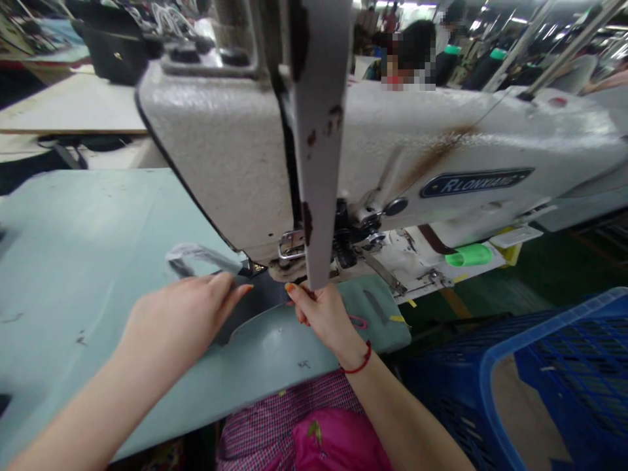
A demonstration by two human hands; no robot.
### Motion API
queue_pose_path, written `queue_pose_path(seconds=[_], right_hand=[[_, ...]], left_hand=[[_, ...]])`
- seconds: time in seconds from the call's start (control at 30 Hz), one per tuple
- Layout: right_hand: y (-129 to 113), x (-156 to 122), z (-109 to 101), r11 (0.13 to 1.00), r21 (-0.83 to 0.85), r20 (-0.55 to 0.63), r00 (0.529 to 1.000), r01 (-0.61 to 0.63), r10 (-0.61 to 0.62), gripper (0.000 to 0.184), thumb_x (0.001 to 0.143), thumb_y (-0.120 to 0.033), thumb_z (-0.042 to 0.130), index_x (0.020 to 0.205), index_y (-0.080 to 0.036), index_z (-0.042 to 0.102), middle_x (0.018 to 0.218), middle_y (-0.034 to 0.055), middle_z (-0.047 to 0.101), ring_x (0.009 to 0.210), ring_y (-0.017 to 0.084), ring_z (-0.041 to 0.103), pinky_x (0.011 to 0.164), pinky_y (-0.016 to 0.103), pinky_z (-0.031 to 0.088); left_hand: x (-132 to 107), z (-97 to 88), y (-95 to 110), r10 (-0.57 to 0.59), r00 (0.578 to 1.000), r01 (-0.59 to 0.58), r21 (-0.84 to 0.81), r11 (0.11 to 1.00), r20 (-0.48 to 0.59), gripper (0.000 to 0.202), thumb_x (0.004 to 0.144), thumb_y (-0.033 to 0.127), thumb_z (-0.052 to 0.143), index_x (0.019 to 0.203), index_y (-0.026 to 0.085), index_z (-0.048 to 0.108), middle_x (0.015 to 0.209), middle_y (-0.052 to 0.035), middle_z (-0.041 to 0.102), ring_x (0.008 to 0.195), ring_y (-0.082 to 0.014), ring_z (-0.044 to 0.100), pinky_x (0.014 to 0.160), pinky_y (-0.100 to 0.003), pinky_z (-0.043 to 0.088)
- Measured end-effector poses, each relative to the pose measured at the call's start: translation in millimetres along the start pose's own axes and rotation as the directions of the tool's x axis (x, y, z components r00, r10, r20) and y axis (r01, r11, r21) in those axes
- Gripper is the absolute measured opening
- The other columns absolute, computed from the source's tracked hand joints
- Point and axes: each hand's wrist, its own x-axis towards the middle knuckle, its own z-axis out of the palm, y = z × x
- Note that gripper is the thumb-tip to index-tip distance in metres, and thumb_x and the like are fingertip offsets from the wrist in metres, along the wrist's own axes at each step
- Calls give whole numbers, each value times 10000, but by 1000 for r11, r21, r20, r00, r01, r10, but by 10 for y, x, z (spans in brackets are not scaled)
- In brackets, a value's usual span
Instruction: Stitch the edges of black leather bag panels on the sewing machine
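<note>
A dark, smooth flat piece [260, 297], perhaps leather or fabric, lies under the head of a sewing machine [220, 150]. My left hand [191, 311] is at its left part, closed, thumb along the top; the other fingers are mostly hidden. On the right, my right hand [321, 311] has its fingers curled in by the piece's near edge, just below the needle area. What sits between those fingers is hidden. A pale, chipped bar [321, 144] comes down in front of the machine to my right hand. Behind my left hand a clear, blurred strip [201, 252] loops up.
A pale green tabletop [88, 261] spreads left. Pink scissors-like loop [359, 321] and a green tube [468, 255] are at right. A blue plastic basket [495, 366] stands at lower right. Beyond the machine are a person [417, 49] and a black bag [115, 46].
</note>
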Motion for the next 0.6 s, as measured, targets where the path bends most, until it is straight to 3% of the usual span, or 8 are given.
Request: queue_pose_path(seconds=[0.03,0.1,0.13,0.2,0.27,0.33,0.47,0.6], right_hand=[[-4,-4,0,1000,-4,-1,1000,-6,6,469,912,-454,539,537,-175,502,432,-43,456,423,72,422,488,195,335],[-12,-16,2,1000,-6,-3,1000,-8,8,473,913,-470,537,545,-174,502,439,-44,462,418,69,416,485,195,335],[-16,-22,4,1000,-1,-5,1000,-2,2,479,912,-478,538,543,-176,493,442,-45,460,421,68,417,489,195,340],[-22,-32,12,1000,12,-13,1000,6,-6,478,907,-486,545,548,-178,480,449,-47,453,430,69,418,495,194,345],[-24,-37,21,1000,16,-26,1000,8,-7,477,903,-491,554,553,-179,471,455,-48,449,436,68,411,490,192,335],[-18,-39,29,1000,18,-39,999,8,-8,493,904,-500,555,544,-177,457,462,-44,450,441,66,407,487,192,327],[36,-68,61,994,106,-63,998,-2,9,498,893,-521,574,551,-172,475,484,-39,464,451,65,414,481,190,327],[113,-144,158,924,378,-65,995,-48,78,446,866,-527,605,617,-165,526,519,-38,503,445,60,417,461,177,337]], left_hand=[[-151,80,89,27,999,-25,-68,997,30,397,844,543,561,661,194,605,589,-37,544,568,-190,513,569,-292,348],[-420,334,257,66,986,10,-452,892,152,404,857,535,557,652,190,606,590,-28,533,556,-153,487,551,-268,348],[-518,488,332,18,976,129,-641,756,218,425,854,547,566,631,185,582,569,-10,491,527,-128,442,522,-251,333],[-608,786,458,-120,929,369,-872,322,349,410,804,589,630,744,184,599,591,34,423,485,-84,331,461,-214,276],[-560,996,545,-208,880,416,-904,-95,427,461,731,603,710,887,179,617,672,41,437,492,-60,281,437,-190,240],[-430,1086,594,-274,855,354,-882,-311,440,498,667,559,790,897,149,627,707,33,459,510,-51,292,433,-179,242],[-223,1058,615,-416,795,294,-881,-371,441,429,636,421,859,614,119,555,557,62,375,498,-45,301,430,-169,263],[-217,1027,611,-341,809,317,-844,-432,478,476,678,419,833,521,155,469,484,72,355,453,-51,316,440,-185,339]])
